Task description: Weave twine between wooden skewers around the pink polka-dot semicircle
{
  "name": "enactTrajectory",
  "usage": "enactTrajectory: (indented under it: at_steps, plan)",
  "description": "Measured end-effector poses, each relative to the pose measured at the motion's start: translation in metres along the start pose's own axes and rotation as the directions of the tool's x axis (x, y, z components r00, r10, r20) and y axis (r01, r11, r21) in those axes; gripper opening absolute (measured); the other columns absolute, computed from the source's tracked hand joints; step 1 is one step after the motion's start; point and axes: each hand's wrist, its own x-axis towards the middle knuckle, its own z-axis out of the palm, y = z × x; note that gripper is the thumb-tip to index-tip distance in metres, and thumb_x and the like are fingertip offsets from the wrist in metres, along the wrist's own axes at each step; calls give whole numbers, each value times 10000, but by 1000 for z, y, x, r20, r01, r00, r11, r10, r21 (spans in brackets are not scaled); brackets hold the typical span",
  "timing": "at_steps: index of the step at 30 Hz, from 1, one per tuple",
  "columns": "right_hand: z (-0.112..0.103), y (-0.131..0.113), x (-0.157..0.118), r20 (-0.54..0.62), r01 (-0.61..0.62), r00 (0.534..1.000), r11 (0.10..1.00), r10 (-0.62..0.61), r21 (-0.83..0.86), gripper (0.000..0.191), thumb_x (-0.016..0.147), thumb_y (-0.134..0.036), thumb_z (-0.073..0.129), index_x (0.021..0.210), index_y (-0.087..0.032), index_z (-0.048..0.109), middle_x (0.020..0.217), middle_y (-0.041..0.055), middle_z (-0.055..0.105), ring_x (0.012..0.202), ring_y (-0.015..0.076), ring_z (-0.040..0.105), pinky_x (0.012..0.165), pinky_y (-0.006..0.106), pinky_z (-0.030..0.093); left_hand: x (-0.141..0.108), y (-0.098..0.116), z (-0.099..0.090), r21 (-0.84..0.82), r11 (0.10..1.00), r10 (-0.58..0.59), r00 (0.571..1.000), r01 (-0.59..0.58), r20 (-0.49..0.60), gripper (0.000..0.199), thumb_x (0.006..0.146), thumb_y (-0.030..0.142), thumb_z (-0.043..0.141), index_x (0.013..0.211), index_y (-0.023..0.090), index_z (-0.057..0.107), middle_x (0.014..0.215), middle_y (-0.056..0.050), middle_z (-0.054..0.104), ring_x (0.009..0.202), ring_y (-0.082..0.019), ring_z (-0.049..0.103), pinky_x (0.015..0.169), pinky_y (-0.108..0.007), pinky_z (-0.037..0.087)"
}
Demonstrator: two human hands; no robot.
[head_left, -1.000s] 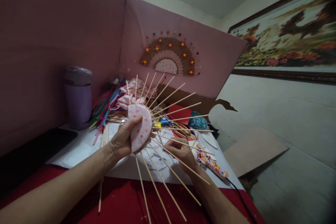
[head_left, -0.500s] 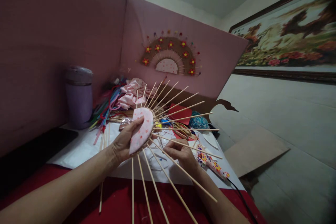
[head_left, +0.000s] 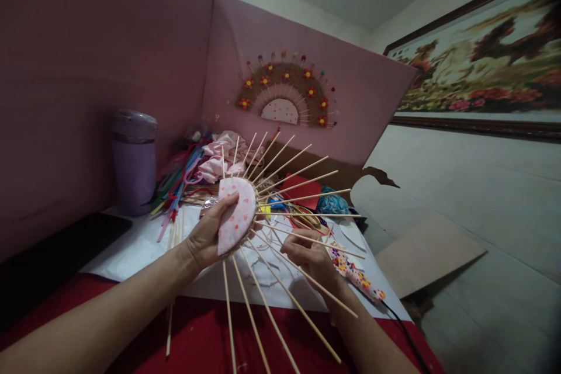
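Note:
A half-round piece covered in pink dotted fabric (head_left: pixel 239 219) is gripped by my left hand (head_left: pixel 208 234), thumb on its face and fingers behind. Thin wooden sticks (head_left: pixel 302 215) fan out from its curved edge, up, right and down. My right hand (head_left: pixel 305 248) is behind the sticks on the right, its fingers curled together; whether a thin strand or anything else is between them is too small to make out. Pale strands (head_left: pixel 265 242) show between the two hands, behind the sticks.
Behind are crumpled pink fabric (head_left: pixel 214 168), colored pipe cleaners (head_left: pixel 177 181), blue yarn (head_left: pixel 333 201) and red card (head_left: pixel 300 189). A purple tumbler (head_left: pixel 134 169) stands left. A flowered glue gun (head_left: pixel 359 277) with a cord lies right. A finished-looking half-round fan (head_left: pixel 280 110) hangs behind.
My right hand has shifted slightly to the right, away from the half-round piece. The piece has turned a little in my left hand, and the lower sticks have swung to the right.

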Motion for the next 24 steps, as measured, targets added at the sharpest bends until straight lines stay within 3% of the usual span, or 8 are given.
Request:
enactTrajectory:
  at_steps: [5, 15, 19, 24]
  plan:
    - [-1, -3, -2, 12, 14, 1000, 999, -14, 30, 149, 615, -279, 650, 533, -157, 625, 432, -46, 378, 438, 68, 257, 439, 238, 163, 1, 1, -1, 41, 998, 44, 998, -43, -40, 171, 770, 211, 506, 842, 91, 603, 647, -131, 693, 514, -236, 650, 463, -328, 537]
    - [-1, -1, -2, 44, -2, 999, 999, 0, 49, 138, 602, -259, 659, 534, -144, 627, 441, -42, 412, 447, 61, 279, 445, 233, 167, 4, 1, -8, 59, 997, 52, 998, -51, -21, 154, 714, 149, 535, 838, 92, 607, 642, -92, 697, 511, -221, 647, 460, -324, 541]
    - [-1, 1, -1, 54, -9, 999, 995, 4, 96, 154, 620, -291, 665, 633, -137, 672, 436, -52, 398, 432, 46, 242, 426, 223, 131, 5, 1, -10, 95, 994, 51, 998, -48, -33, 154, 698, 166, 556, 821, 93, 612, 635, -92, 694, 515, -218, 647, 460, -304, 536]
    - [-5, 11, 1, 90, -2, 996, 992, -9, 122, 117, 622, -273, 684, 651, -160, 680, 526, -17, 550, 426, 34, 256, 415, 215, 127, 3, 0, -11, 140, 988, 58, 998, -58, 4, 146, 695, 180, 562, 790, 88, 625, 623, -90, 691, 511, -207, 644, 471, -283, 531]
